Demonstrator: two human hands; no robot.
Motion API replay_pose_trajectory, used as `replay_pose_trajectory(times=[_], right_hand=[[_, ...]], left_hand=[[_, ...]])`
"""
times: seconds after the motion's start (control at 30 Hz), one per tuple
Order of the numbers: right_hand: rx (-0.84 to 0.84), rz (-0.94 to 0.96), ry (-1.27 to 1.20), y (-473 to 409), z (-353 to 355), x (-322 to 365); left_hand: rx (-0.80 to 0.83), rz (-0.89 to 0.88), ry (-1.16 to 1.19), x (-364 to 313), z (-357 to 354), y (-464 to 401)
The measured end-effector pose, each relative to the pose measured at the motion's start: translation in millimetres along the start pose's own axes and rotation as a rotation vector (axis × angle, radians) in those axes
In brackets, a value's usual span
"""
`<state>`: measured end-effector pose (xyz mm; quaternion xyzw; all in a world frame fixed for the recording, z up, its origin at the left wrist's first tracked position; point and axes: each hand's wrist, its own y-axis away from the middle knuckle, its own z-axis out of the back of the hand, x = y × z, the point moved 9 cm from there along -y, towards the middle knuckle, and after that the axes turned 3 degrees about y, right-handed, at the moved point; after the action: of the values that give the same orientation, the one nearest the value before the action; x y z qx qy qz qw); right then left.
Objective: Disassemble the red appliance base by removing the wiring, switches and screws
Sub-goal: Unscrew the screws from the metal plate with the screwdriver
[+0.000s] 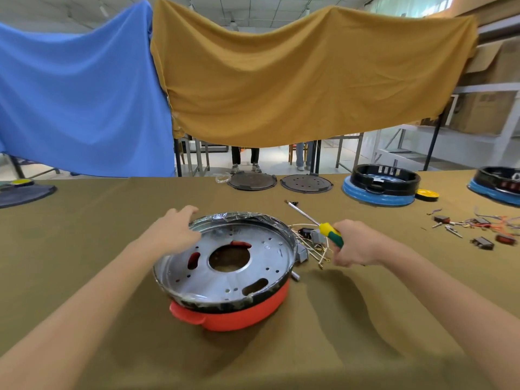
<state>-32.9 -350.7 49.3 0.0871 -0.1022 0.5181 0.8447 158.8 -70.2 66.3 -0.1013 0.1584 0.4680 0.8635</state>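
My left hand lies flat on the round red plastic appliance base at ten o'clock; my right hand clamps the yellow-green-handled screwdriver. Tilted, the base could slide if I lever hard.

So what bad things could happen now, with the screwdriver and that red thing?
The red base sits tilted, steadied only by the left hand on its rim, so it might slip or tip. The right hand holds the screwdriver right over loose wires; the tool could snag them. The metal plate may have sharp edges.
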Motion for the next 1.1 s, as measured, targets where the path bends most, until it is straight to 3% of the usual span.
replay_pose_trajectory(times=[0.1, 0.27, 0.4, 0.6, 0.7, 0.83, 0.93, 1.0, 1.1], right_hand=[[0.03, -0.018, -0.028, -1, -14, -5], [0.035, -0.004, -0.088, -4, -3, -9], [-0.083, 0.006, -0.414, -2, 24, -2], [0.063, 0.032, -0.773, 6, -2, 43], [0.107, 0.007, -0.856, 6, -22, 64], [0.057, -0.056, -0.872, -2, -35, 76], [0.015, -0.101, -0.898, -5, -34, 80], [-0.052, -0.103, -0.872, -7, -30, 82], [-0.149, -0.059, -0.826, -8, -21, 87]], left_hand=[[0.054, 0.019, 0.067, 13, -5, -4], [0.013, 0.007, 0.082, 24, 0, -6], [-0.007, 0.069, 0.062, 34, 11, 0], [-0.043, 0.231, 0.409, 55, 21, 14], [0.102, 0.313, 0.446, 56, 5, 33], [0.352, 0.342, 0.211, 61, -1, 52], [0.197, 0.354, 0.223, 74, 15, 34], [0.08, 0.345, 0.387, 74, 13, 22], [0.075, 0.33, 0.519, 71, 2, 11]])
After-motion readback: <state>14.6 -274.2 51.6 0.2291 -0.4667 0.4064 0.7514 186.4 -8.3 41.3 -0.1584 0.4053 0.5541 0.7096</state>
